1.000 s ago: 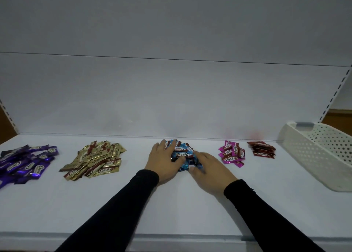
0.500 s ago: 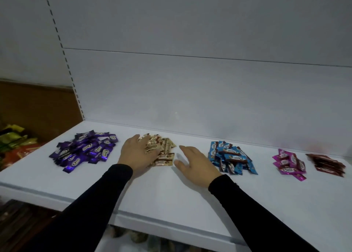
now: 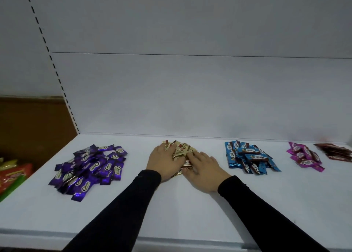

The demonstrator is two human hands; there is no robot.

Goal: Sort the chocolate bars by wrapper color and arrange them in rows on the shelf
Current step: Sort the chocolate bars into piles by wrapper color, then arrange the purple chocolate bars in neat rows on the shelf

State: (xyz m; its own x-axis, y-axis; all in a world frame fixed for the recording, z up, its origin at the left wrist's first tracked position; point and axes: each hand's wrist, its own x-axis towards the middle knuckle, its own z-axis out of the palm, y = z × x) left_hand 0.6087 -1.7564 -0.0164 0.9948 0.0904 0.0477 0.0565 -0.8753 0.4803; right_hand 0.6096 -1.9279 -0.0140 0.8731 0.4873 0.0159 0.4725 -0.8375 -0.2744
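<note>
1. Head view: the left hand (image 3: 162, 161) lies palm down on the left side of the gold bars (image 3: 180, 152), fingers spread flat over the wrappers; its grip is released, pressing and not closing round anything.
2. The right hand (image 3: 203, 169) lies on the pile's right and near side, fingers straight and pointing left toward the other hand; its grip is released too, resting flat on the wrappers.
3. Between them the two hands cover most of the gold pile, so only its far edge and a strip between the fingers show.
4. Black sleeves (image 3: 122, 210) run from both wrists down to the near edge of the frame, crossing the bare front of the white shelf (image 3: 190, 213).
5. To the left, well apart from the hands, the purple bars (image 3: 89, 168) lie in a wide loose heap.
6. To the right, the blue bars (image 3: 249, 157) form a tighter heap near the right hand, not touching it.
7. Further right sit the small pink bars (image 3: 304, 156), and just beside them the dark brown bars (image 3: 335, 151) at the frame edge.
8. All five heaps lie in a line along the shelf, in front of the white back panel (image 3: 190, 91).
9. At far left, past the shelf's end, red and green packets (image 3: 11, 177) show lower down, partly cut off.
</note>
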